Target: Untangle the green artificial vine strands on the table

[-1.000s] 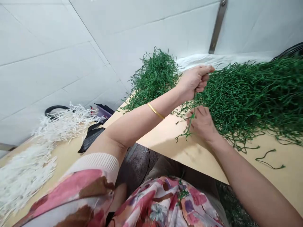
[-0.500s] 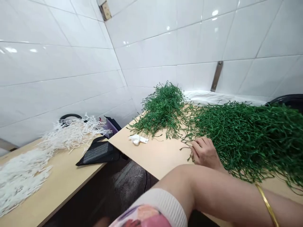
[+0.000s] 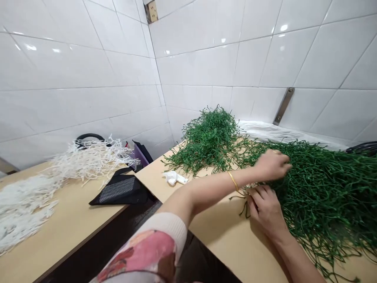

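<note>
A big heap of green plastic strands [image 3: 324,184] covers the right side of the light wooden table [image 3: 226,243]. My left hand [image 3: 272,165], a gold bangle on its wrist, reaches across and its fingers are closed in the heap's near edge. Just below it my right hand [image 3: 265,208] rests on the table at the heap's front, its fingers curled on a few green strands that hang to its left. A smaller mound of green strands [image 3: 210,139] lies at the back by the wall corner, apart from both hands.
A crumpled white tissue [image 3: 174,178] lies near the table's left edge. A second table [image 3: 67,228] at the left carries white strands [image 3: 73,165], a black mesh pouch [image 3: 119,190] and a purple item [image 3: 140,154]. A dark gap separates the tables. Tiled walls close the back.
My left arm has swung from low in front of me up to the big green heap, and the hand has closed in it. My right hand has stayed at the heap's front edge.
</note>
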